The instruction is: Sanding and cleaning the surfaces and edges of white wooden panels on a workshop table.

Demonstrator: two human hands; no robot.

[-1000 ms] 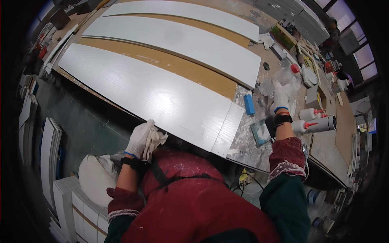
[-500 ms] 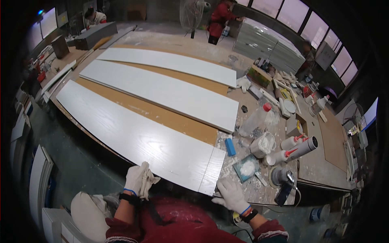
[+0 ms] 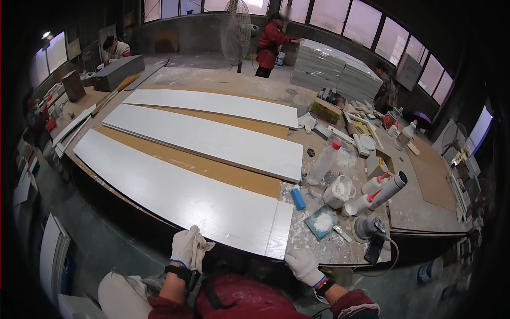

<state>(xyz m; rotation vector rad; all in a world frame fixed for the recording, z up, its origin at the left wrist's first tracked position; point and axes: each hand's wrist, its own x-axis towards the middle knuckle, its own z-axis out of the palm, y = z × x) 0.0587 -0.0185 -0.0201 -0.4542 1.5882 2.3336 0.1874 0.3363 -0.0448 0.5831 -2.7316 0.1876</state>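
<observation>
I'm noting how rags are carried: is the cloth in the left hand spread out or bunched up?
Bunched up: the cloth shows wrinkled folds gathered in the gloved left hand.

The white-spattered desk [image 3: 210, 78] carries three white panels [image 3: 207, 140], tan sheeting [image 3: 260, 182] showing between them. To the right, a red-capped bottle [image 3: 323, 165] and a white-smeared tub [image 3: 338, 193] stand on it, near a blue block [image 3: 298, 199] and a teal plate [image 3: 313, 226].

Three white boards [image 3: 207, 136] lie on the surface [image 3: 207, 77], the nearest along its near edge. At that edge, the left hand [image 3: 183, 248] holds a pale cloth [image 3: 200, 251]; the right hand [image 3: 302, 266] is at that board's near right corner.
</observation>
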